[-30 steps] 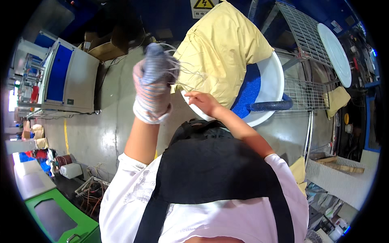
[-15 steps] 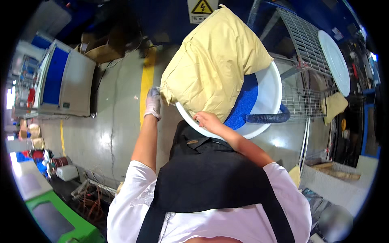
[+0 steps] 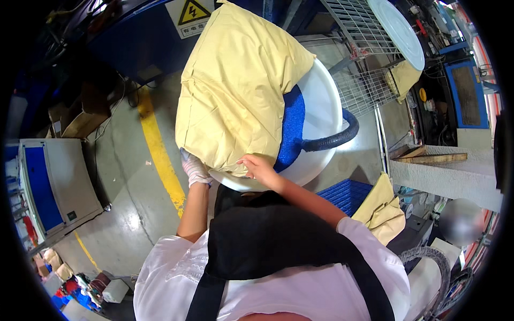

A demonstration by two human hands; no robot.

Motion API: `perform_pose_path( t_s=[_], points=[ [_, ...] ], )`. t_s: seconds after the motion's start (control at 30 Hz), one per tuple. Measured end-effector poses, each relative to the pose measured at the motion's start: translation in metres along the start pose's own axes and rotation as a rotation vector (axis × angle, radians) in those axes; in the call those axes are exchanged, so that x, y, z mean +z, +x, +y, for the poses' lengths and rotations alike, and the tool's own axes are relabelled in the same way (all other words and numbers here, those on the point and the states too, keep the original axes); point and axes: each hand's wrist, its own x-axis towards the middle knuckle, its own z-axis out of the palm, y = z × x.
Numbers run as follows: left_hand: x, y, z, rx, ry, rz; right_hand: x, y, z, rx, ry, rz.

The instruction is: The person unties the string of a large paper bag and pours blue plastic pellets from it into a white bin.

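A big pale-yellow sack [image 3: 230, 91] lies tilted over a round white tub [image 3: 326, 80] and covers much of its mouth. Blue pellets [image 3: 292, 128] fill the tub's uncovered part, where a ribbed black hose [image 3: 332, 140] dips in over the rim. My left hand [image 3: 196, 170], in a whitish glove, grips the sack's lower left corner, its fingertips partly hidden there. Bare and with curled fingers, my right hand [image 3: 259, 169] holds the sack's lower edge just above the near rim.
Wire shelving [image 3: 358, 32] with a round white lid [image 3: 399, 32] stands beyond the tub. A blue crate [image 3: 345, 195] and an emptied-looking yellow sack [image 3: 383, 211] are at my right. A grey-and-blue cabinet [image 3: 69, 182] stands left, past the yellow floor line [image 3: 160, 155].
The view has swung to the right, so sack and tub sit further left in it. My left hand now reaches slightly under the sack's corner; my right hand stays at its lower edge.
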Motion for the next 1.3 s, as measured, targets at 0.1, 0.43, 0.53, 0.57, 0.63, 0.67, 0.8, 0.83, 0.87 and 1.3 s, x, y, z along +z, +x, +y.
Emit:
perform_pose_path(
  t_s=[0.1, 0.43, 0.53, 0.57, 0.63, 0.67, 0.8, 0.83, 0.87, 1.3],
  points=[
    [0.012, -0.003, 0.01, -0.116, -0.172, 0.112, -0.011, -0.007, -0.007, 0.011, 0.276, -0.017],
    [0.103, -0.099, 0.017, -0.1, -0.192, 0.173, -0.145, -0.056, -0.031, -0.057, 0.202, -0.108],
    [0.113, -0.136, -0.049, -0.154, -0.252, 0.159, -0.202, -0.083, -0.063, -0.462, -0.31, 0.024],
    [0.141, -0.157, -0.051, -0.221, -0.185, 0.232, -0.216, -0.088, -0.076, -0.463, -0.37, 0.019],
    [0.117, -0.153, -0.12, -0.105, 0.154, -0.02, -0.223, -0.097, -0.102, -0.431, -0.455, -0.003],
    [0.125, -0.146, -0.115, -0.108, -0.001, 0.017, -0.224, -0.097, -0.109, -0.54, -0.598, 0.013],
    [0.113, -0.118, -0.139, -0.27, -0.261, -0.011, -0.236, -0.1, -0.14, -0.749, -1.069, 0.11],
    [0.077, -0.103, -0.156, -0.017, 0.18, -0.117, -0.245, -0.103, -0.164, -0.734, -1.176, 0.153],
    [0.042, -0.094, -0.167, 0.241, 0.623, -0.212, -0.255, -0.105, -0.188, -0.817, -1.394, 0.287],
    [0.065, -0.167, 0.081, -0.276, 0.141, -0.05, -0.228, -0.102, -0.362, -1.159, -0.288, -0.026]
  ],
)
